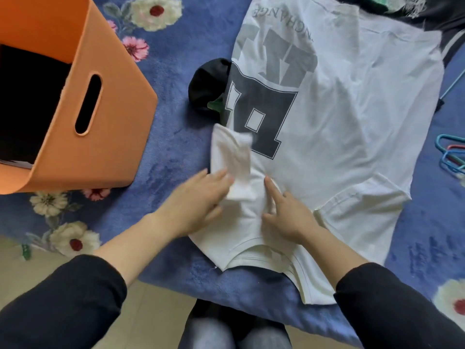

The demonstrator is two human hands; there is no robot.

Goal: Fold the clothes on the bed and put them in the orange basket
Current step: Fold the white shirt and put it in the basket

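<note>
Head: hands [198, 202] [289, 217] press creased white T-shirt [352, 117].

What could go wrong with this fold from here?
1. The folded-in sleeve lies loose by the left hand, so it may flop back open once released.
2. A black garment sits partly under the shirt edge and might get caught up in the next fold.
3. The shirt is wrinkled beyond the right hand, so creases could be folded in.
</note>
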